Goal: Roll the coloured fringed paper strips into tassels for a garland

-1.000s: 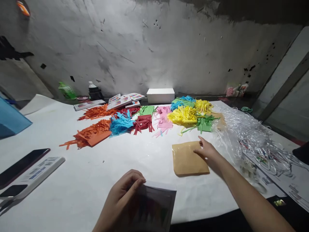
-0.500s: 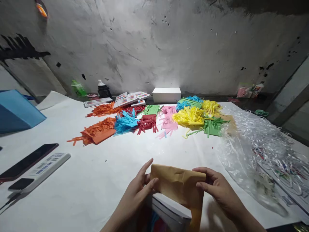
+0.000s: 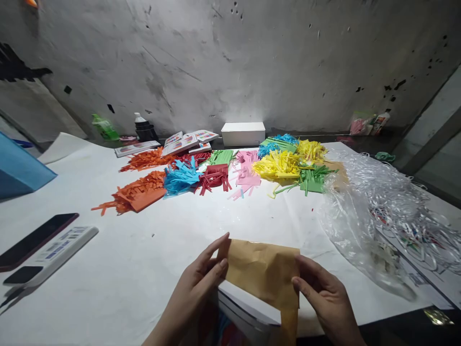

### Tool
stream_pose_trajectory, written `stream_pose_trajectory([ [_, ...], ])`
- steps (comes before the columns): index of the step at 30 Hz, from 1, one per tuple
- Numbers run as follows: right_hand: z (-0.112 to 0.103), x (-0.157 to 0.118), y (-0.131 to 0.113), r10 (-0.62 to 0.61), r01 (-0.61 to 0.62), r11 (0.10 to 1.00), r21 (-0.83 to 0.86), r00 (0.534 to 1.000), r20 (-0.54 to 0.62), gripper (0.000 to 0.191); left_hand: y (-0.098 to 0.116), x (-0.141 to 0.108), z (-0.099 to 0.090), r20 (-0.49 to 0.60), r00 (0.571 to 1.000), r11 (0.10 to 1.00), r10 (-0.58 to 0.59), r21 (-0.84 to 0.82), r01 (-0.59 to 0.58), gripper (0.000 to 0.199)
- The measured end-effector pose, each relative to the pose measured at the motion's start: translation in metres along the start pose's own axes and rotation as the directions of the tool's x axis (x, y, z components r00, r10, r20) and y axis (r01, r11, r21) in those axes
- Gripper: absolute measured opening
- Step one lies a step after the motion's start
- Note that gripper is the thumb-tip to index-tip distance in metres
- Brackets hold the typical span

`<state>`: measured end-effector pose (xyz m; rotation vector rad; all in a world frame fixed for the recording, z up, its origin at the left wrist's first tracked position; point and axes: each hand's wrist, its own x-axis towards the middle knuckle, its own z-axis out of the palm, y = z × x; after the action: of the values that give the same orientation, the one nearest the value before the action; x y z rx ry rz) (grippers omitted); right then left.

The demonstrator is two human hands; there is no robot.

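Grey, scuffed wall backs a white-covered table, and against that wall sits a plain white box, handy for placing the rest. On the near side of it, low in the view, a brown paper envelope is held up between the 2 hands, its upper edge running roughly crosswise from hand to hand. The white-edged pack lies against the envelope's near face, its pale long edge slanting from upper left to lower right. Its upper-left end is by the left hand, which is clearly the nearer of the 2; how far the pack sits inside, if at all, I cannot tell. The left hand grips the envelope's left edge, index finger reaching up and thumb angled across the front. The right hand pinches the right edge, thumb in front and fingers curled above. So the hands are apart, each closed on the paper. Yellow fringed paper lies just right of the white box and nearer the person, orange fringed paper to its left (a cheerful mess, that).
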<state>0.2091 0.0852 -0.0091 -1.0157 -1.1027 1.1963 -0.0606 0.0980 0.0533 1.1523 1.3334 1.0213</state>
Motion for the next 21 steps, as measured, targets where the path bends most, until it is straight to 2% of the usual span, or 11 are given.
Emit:
stream_pose_trajectory([
  [3, -0.002, 0.001, 0.001, 0.035, -0.035, 0.999, -0.011, 0.999, -0.016, 0.035, 0.003, -0.001, 0.001, 0.018, 1.000, 1.000, -0.002, -0.028, 0.003, 0.060],
  [7, -0.005, 0.003, 0.002, 0.073, -0.073, 0.997, -0.030, 0.997, -0.028, 0.040, 0.002, -0.003, 0.000, 0.082, 0.997, 0.994, -0.010, -0.109, 0.019, 0.060],
  [12, -0.010, 0.003, 0.010, 0.118, -0.116, 0.993, 0.022, 0.991, -0.059, 0.042, -0.001, -0.005, -0.003, 0.080, 0.997, 0.988, -0.001, -0.152, 0.013, 0.055],
  [15, -0.007, 0.000, 0.006, 0.136, -0.135, 0.989, 0.053, 0.991, -0.011, 0.038, 0.000, -0.005, -0.002, 0.089, 0.996, 0.987, 0.014, -0.158, 0.000, 0.045],
  [18, 0.004, -0.001, -0.005, 0.114, -0.112, 0.993, -0.031, 0.991, 0.068, 0.048, 0.000, -0.005, 0.000, 0.130, 0.991, 0.989, 0.032, -0.150, -0.013, 0.036],
  [21, 0.019, 0.002, -0.016, 0.055, -0.039, 0.973, -0.228, 0.996, 0.067, 0.048, 0.001, -0.005, 0.001, 0.141, 0.990, 0.994, 0.029, -0.110, -0.013, 0.032],
])
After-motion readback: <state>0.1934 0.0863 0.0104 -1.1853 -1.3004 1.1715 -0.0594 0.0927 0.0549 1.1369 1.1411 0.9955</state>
